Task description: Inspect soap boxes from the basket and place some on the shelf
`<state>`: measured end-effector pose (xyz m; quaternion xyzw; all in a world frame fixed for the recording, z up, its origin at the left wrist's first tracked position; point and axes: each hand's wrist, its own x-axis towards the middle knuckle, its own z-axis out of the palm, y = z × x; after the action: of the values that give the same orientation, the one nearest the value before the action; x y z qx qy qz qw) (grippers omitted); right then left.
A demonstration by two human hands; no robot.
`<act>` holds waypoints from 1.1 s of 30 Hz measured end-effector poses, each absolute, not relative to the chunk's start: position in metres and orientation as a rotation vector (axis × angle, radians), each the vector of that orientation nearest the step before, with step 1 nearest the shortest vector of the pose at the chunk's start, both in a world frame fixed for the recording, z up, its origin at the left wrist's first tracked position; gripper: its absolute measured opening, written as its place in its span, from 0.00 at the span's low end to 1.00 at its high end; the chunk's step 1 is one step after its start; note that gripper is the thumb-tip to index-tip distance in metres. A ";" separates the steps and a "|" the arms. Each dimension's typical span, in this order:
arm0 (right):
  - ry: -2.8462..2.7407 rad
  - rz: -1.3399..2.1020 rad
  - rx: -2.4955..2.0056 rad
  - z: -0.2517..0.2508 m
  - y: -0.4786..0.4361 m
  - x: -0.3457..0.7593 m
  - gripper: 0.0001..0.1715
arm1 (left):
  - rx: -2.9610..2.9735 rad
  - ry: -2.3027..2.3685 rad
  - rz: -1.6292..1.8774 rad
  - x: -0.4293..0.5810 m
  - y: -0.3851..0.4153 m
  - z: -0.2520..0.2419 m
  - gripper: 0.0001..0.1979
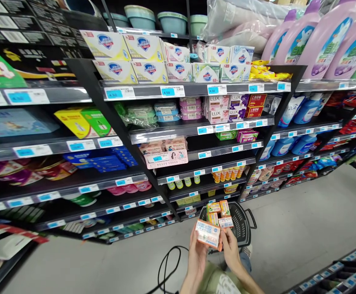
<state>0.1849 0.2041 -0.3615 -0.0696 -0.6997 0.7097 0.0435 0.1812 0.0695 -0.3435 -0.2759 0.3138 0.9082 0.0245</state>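
Observation:
Between both hands is a boxed soap pack (207, 233), orange at the edges, with a white printed label facing up. My left hand (195, 245) grips its left side. My right hand (229, 244) has its fingers closed on the right edge. Just beyond and below them stands a dark shopping basket (242, 218) on the floor. Several orange and green soap packs (213, 217) lie in it, partly hidden behind the held pack.
Shelves in front hold boxed soaps (150, 72), LUX soap boxes (218, 109) and yellow packets (266, 71). Large purple detergent bottles (327, 45) stand at upper right. A black cable (165, 265) loops across the grey floor (119, 265) on the left. Another shelf (343, 269) edges the lower right.

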 end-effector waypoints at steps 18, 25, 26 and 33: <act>-2.241 1.918 -0.333 -0.364 0.223 0.179 0.32 | -0.851 1.480 2.574 0.182 0.066 -0.344 0.32; -2.286 1.826 -0.345 -0.366 0.228 0.178 0.33 | -0.691 2.000 2.480 0.175 0.057 -0.345 0.31; -2.277 1.815 -0.356 -0.366 0.227 0.178 0.33 | -0.692 2.011 2.471 0.174 0.056 -0.345 0.32; -2.132 1.874 -0.425 -0.372 0.229 0.178 0.32 | -0.626 1.781 2.489 0.174 0.056 -0.346 0.30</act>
<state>0.1776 0.2285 -0.3721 -0.1466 -0.7360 0.6469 0.1352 0.1739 0.0558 -0.3461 -0.2005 0.5702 0.7967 0.0090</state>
